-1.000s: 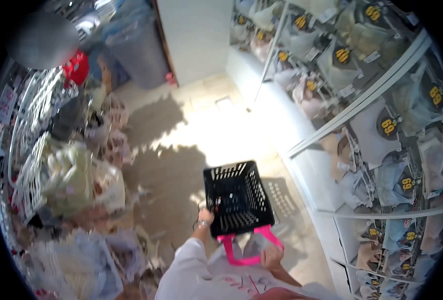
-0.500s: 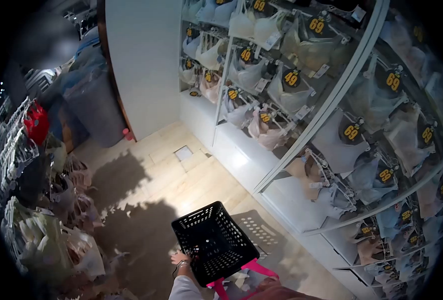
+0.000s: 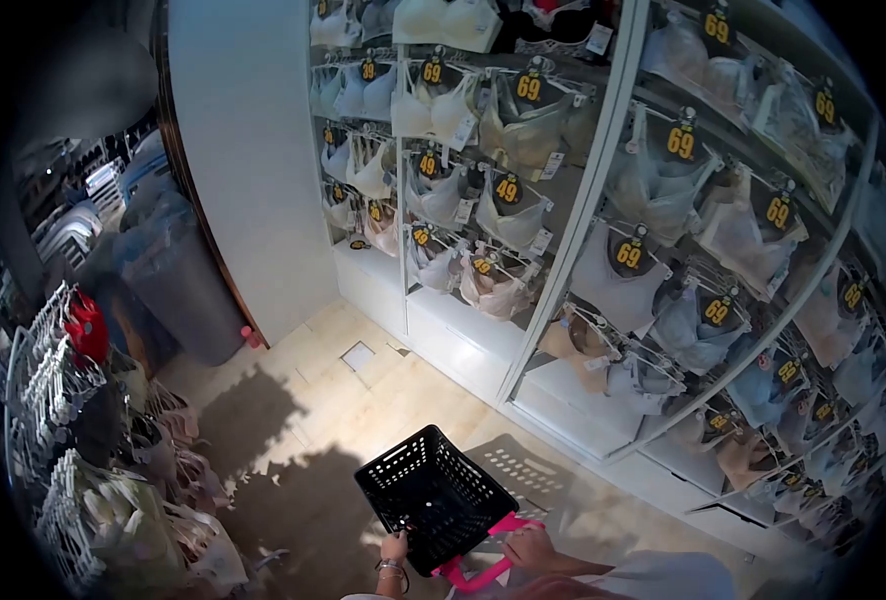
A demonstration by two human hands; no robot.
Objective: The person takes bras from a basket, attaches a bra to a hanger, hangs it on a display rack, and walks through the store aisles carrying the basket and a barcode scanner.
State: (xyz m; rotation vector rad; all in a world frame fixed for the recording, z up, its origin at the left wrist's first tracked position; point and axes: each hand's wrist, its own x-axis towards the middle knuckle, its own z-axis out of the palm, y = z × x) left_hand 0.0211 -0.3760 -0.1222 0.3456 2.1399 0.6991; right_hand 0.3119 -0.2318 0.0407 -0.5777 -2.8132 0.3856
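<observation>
A black perforated basket (image 3: pixel 463 488) with a pink handle (image 3: pixel 478 580) hangs above the floor, tilted so that its inside shows. At its near left edge is my left hand (image 3: pixel 394 547), closed on the rim, with bracelets at the wrist. My right hand (image 3: pixel 529 548) is closed round the pink handle on the near right side. Small dark items that I cannot make out lie inside the basket near my left hand.
Wall shelves (image 3: pixel 563 250) of bras with number tags fill the right side. Racks of hanging garments (image 3: pixel 113 520) stand at the left. A large grey bin (image 3: pixel 183 290) is beside the white wall panel (image 3: pixel 253 170). The floor (image 3: pixel 363 400) shows dark shadows.
The view has swung up and to the right, showing more of the shelves. The basket now appears lower in the frame. My left hand has closed on its rim from a looser, spread pose.
</observation>
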